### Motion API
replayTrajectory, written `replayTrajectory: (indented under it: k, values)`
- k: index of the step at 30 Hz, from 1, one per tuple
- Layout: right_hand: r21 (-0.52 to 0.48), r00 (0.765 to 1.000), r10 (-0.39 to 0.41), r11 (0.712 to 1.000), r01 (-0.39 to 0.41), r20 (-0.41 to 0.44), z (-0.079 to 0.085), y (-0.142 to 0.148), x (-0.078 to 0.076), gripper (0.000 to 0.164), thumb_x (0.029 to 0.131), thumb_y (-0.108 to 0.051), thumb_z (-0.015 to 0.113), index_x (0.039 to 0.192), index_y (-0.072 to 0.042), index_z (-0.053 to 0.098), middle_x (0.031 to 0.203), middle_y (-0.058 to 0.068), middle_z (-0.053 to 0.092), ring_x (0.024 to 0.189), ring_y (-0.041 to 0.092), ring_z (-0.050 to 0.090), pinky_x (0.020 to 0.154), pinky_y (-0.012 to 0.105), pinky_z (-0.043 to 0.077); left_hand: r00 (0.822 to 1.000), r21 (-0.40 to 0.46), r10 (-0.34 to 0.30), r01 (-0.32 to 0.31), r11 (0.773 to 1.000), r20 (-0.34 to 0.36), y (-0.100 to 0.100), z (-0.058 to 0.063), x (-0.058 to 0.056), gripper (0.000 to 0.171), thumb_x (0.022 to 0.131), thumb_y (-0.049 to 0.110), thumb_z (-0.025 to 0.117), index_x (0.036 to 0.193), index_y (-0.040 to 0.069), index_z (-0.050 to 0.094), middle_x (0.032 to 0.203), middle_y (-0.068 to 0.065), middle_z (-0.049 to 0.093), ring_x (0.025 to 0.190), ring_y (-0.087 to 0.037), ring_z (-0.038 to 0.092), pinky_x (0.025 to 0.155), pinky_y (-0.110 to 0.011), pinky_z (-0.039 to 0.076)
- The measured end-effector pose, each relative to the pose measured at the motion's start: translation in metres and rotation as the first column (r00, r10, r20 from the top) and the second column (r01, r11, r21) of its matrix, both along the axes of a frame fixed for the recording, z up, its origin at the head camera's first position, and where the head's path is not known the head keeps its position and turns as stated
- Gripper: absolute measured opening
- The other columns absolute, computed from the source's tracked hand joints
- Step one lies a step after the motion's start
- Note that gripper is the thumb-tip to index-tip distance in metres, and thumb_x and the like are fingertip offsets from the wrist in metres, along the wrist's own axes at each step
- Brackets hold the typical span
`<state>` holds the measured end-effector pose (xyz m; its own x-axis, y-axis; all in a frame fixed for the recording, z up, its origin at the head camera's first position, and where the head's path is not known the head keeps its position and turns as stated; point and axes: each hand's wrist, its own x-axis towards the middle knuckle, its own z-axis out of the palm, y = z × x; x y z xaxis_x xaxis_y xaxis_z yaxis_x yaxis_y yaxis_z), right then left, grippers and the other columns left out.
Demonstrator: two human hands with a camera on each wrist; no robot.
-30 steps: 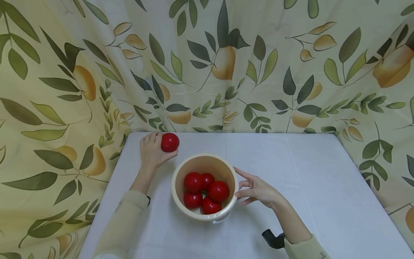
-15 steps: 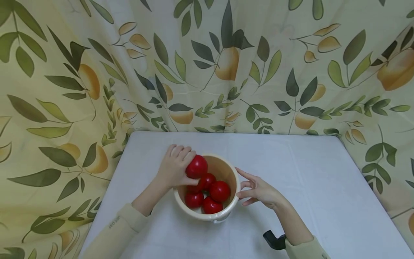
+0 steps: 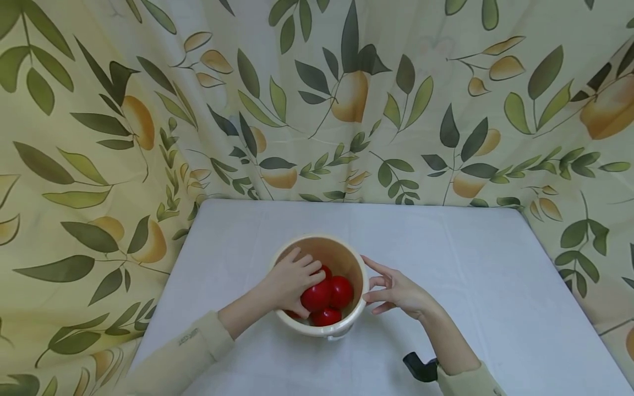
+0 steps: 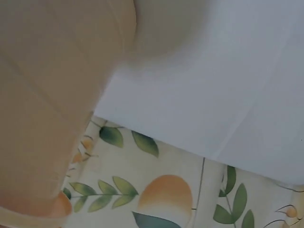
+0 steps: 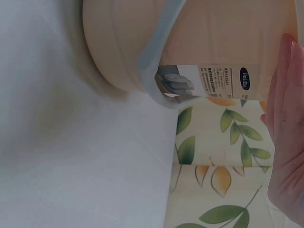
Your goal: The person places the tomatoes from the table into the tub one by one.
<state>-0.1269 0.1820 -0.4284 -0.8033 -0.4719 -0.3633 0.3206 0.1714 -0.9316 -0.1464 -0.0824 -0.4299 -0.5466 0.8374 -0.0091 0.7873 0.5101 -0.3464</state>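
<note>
A cream plastic bucket [image 3: 364, 300] stands on the white table. Inside it lie several glossy red balls [image 3: 342, 292], partly covered by one another and by my left hand. My left hand [image 3: 292, 283] reaches over the bucket's left rim, fingers and thumb around a red ball [image 3: 315, 297] among the others. On the far side, my right hand [image 3: 401, 294] touches the bucket's outer wall near the rim with extended fingers. The right wrist view shows that hand [image 5: 289, 128] lying along the bucket's side [image 5: 213, 33]. The left wrist view has only the bucket wall [image 4: 52, 95], no hand.
White cloth covers the table [image 3: 446, 247]. A curtain [image 3: 317, 137] printed with leaves and fruit hangs behind and left of it. A pale handle [image 5: 161, 38] hangs down the bucket, beside a printed label [image 5: 218, 80]. A black strap end [image 3: 420, 367] sticks out at my right wrist.
My left hand has carried the red ball from beside the bucket at the far left, over the rim, and down in among the other balls. The right hand has stayed at the bucket.
</note>
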Motion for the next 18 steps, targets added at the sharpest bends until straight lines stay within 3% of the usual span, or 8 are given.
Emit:
replayTrajectory:
  k: [5, 9, 18]
  values:
    - [0.002, 1.0, -0.001, 1.0, 0.001, 0.002, -0.001, 0.0, 0.0, 0.086, 0.078, -0.008, 0.07, 0.146, -0.009, 0.017, 0.104, 0.023, 0.062, 0.078, 0.023, 0.066, 0.064, 0.042, 0.055, 0.999, -0.159, 0.001, 0.005, 0.987, 0.039, 0.009, -0.004, 0.003, 0.079, 0.059, 0.067, 0.068, 0.126, 0.031, 0.047, 0.125, 0.006, 0.05, 0.116, -0.016, 0.041, 0.1, -0.042, 0.035]
    - [-0.001, 1.0, -0.001, 1.0, 0.001, 0.002, -0.001, 0.0, 0.0, 0.086, 0.078, -0.008, 0.07, 0.146, -0.009, 0.017, 0.104, 0.023, 0.062, 0.078, 0.023, 0.066, 0.064, 0.042, 0.055, 1.0, -0.247, 0.011, -0.003, 0.969, 0.029, 0.012, -0.009, 0.005, 0.081, 0.058, 0.068, 0.069, 0.127, 0.034, 0.043, 0.126, 0.008, 0.048, 0.118, -0.014, 0.039, 0.101, -0.039, 0.034]
    - [-0.015, 1.0, 0.002, 1.0, -0.002, 0.005, 0.0, 0.0, -0.001, 0.087, 0.078, -0.008, 0.071, 0.146, -0.008, 0.017, 0.103, 0.023, 0.062, 0.076, 0.022, 0.066, 0.064, 0.042, 0.056, 0.999, -0.342, 0.029, -0.042, 0.939, -0.043, 0.012, -0.01, 0.008, 0.082, 0.059, 0.069, 0.067, 0.13, 0.04, 0.036, 0.128, 0.009, 0.041, 0.119, -0.013, 0.034, 0.101, -0.034, 0.032]
